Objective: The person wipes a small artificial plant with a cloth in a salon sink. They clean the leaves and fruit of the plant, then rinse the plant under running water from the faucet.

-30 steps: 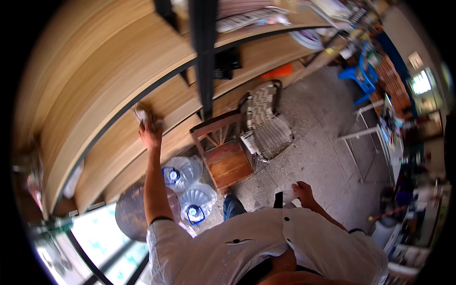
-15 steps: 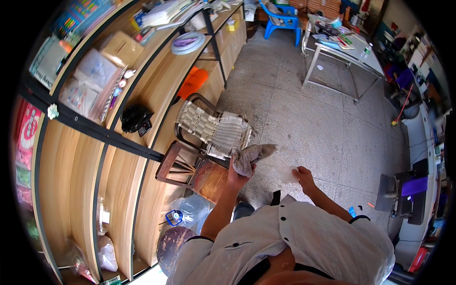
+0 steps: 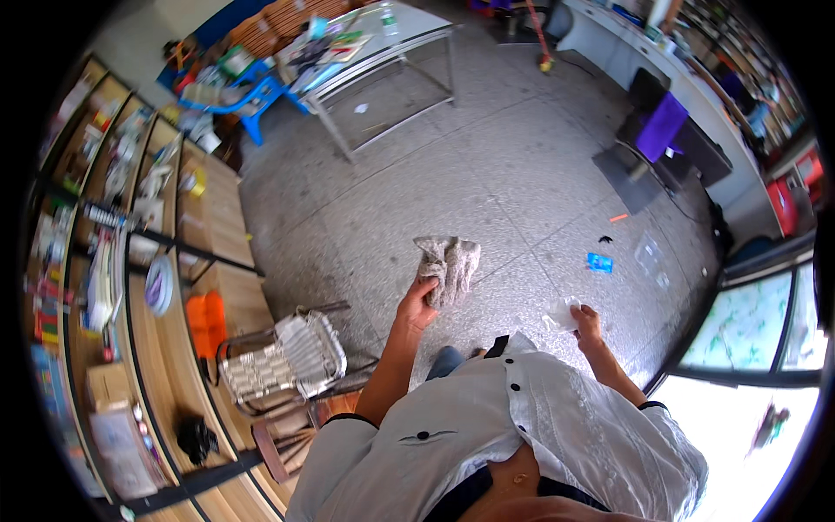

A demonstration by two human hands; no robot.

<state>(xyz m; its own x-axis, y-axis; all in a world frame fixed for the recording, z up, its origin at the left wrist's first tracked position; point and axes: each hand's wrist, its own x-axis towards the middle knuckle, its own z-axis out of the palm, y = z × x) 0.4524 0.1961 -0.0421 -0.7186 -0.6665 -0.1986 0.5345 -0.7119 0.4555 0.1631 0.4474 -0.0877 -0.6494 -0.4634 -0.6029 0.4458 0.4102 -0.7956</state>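
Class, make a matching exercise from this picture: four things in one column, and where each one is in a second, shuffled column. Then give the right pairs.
Things
1. grey rag
2. white crumpled wad
3. folding chair
4. metal table

Places
A. at the far end of the floor, cluttered on top
B. in the left hand
C. beside the wooden shelves
D. in the right hand

Pairs: 1-B, 2-D, 3-C, 4-A

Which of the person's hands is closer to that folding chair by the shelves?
Left. The left hand, gripping a grey rag, is just right of the folding chair. The right hand, holding something white, is farther off beyond the body.
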